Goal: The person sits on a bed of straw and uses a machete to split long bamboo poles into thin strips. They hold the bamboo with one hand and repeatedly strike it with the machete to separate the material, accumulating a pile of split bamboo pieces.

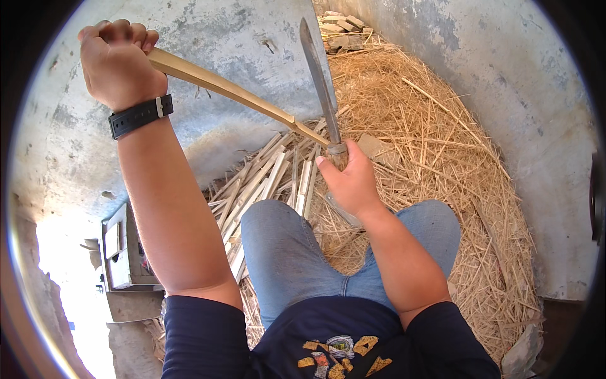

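Observation:
Raised at the upper left, my left hand (123, 60) is closed round the upper end of a pale bamboo strip (221, 86). The strip slants down to the right, its lower end reaching the base of the blade near my right hand. My right hand (351, 180) is wrapped round the handle of a long machete (320, 82), whose dark blade points up and slightly left. A metal collar (336, 148) shows where blade meets handle. Whether the strip touches the blade cannot be told. My left wrist wears a black watch strap.
Split bamboo strips (268, 174) lie piled left of my knees. Straw-like shavings (435, 139) cover the floor ahead and to the right. Weathered walls (530, 82) stand close on both sides. Bricks (344, 28) lie at the far end, and a grey box-like cabinet (121, 256) is at the left.

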Tool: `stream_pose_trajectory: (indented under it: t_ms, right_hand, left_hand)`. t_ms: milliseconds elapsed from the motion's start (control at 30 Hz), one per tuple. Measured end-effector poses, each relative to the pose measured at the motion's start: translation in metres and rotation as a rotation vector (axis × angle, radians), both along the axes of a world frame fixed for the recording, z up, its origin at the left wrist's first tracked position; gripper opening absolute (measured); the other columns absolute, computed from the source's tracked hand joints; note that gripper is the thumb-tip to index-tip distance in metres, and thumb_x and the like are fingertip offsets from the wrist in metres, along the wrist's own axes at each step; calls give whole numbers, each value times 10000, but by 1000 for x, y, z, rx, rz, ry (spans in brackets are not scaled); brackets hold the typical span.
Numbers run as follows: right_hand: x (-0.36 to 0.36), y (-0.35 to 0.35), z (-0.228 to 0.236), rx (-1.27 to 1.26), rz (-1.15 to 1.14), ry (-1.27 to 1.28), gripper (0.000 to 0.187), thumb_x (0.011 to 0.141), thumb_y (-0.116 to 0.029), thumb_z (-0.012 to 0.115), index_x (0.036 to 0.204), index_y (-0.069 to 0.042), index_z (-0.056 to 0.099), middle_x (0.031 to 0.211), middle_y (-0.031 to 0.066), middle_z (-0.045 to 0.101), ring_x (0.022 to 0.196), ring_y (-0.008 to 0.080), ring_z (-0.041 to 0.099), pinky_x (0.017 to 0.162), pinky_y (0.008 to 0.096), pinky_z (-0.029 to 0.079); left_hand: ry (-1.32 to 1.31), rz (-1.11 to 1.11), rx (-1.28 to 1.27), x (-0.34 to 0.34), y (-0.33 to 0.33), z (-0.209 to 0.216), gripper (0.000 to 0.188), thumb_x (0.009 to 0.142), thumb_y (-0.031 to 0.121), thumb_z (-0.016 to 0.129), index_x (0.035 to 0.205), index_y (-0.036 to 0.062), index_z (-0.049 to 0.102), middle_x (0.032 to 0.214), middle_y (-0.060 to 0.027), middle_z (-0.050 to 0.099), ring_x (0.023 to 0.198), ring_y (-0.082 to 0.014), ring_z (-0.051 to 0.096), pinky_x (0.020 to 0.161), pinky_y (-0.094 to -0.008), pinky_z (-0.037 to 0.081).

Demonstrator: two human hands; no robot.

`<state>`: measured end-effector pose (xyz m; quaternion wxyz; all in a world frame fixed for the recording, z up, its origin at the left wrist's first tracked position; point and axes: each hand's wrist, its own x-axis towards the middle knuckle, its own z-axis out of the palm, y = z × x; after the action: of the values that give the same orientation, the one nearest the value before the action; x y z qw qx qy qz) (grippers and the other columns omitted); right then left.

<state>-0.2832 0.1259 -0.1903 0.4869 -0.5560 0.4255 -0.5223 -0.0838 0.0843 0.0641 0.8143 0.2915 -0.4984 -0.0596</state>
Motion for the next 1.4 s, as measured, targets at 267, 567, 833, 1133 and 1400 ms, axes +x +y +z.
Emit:
stream_pose_trajectory:
  t_ms: [267, 567, 833, 1133, 1400]
  right_hand:
    - [2, 4, -1, -37, 30, 48, 313, 870, -144, 670, 1118, 34, 601, 912, 159, 693, 829, 236, 669, 762, 357, 511]
    - [2, 1, -10, -40, 21, 59, 344, 863, -163, 672, 1130, 40, 599, 919, 177, 695, 859, 284, 680, 781, 378, 514]
    - [4, 1, -12, -24, 55, 93, 327, 864, -165, 667, 1107, 43, 601, 894, 164, 699, 827, 271, 681, 759, 378, 513]
    - [6, 4, -11, -47, 52, 100, 321, 867, -163, 665, 1103, 44, 600, 894, 168, 704, 827, 273, 689, 760, 378, 516]
    - [5, 4, -7, -51, 45, 94, 264, 867, -157, 664, 1034, 40, 610, 874, 176, 700, 820, 280, 690, 750, 377, 517]
  left_hand:
    - [19, -58, 14, -2, 3, 1, 121, 897, 135, 391, 789, 83, 393, 685, -19, 322, 568, -134, 305, 550, -290, 306]
    - [4, -132, -4, 6, 3, 1, 185, 923, 133, 419, 754, 86, 361, 671, -27, 351, 557, -145, 322, 548, -316, 319]
    - [-12, -126, 13, 1, 5, -1, 160, 919, 163, 406, 771, 101, 404, 686, -11, 347, 576, -134, 316, 563, -297, 318]
    - [-9, -141, 9, 2, 5, -1, 176, 928, 173, 400, 768, 101, 403, 687, -15, 347, 576, -138, 317, 560, -295, 319]
    - [-15, -127, 16, 5, 7, -1, 191, 941, 181, 387, 769, 99, 402, 688, -17, 349, 576, -138, 320, 559, -295, 320]
